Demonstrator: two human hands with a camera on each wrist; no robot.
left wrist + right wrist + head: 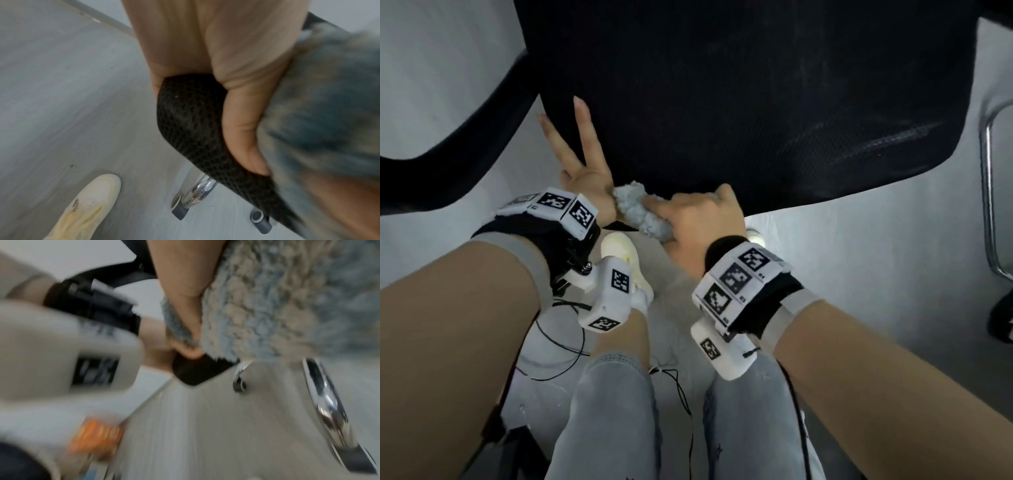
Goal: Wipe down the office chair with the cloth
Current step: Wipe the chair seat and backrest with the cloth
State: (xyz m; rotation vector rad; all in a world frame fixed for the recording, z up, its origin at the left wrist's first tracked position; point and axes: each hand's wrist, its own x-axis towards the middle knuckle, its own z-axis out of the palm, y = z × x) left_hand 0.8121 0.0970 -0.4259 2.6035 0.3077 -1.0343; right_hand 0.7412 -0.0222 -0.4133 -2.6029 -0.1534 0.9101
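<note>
Head view: the office chair seat (739,96), covered in black mesh, fills the upper frame and serves as the reference landmark. The left hand (582,171) is at the seat's front-left corner. Two fingers (582,123) lie extended along the corner's edge; the left wrist view shows the thumb (242,129) curled under the mesh edge (185,113), so the hand grips the seat corner.

The right hand (698,219) is at the seat's front edge, just beside the left hand. Its fingers are curled round a bunched, fluffy grey-blue cloth (640,212), which is pressed against the front edge of the seat between the two hands. The right wrist view, blurred, shows the cloth (277,305) held by a thumb (185,313) above the mesh corner.

Below the seat, chrome base legs (197,191) with grey castors (259,217) stand on a pale grey floor (61,97). A cream shoe (623,253) rests on the floor near the front-left corner of the seat. A black armrest (455,150) curves off to the seat's left.
</note>
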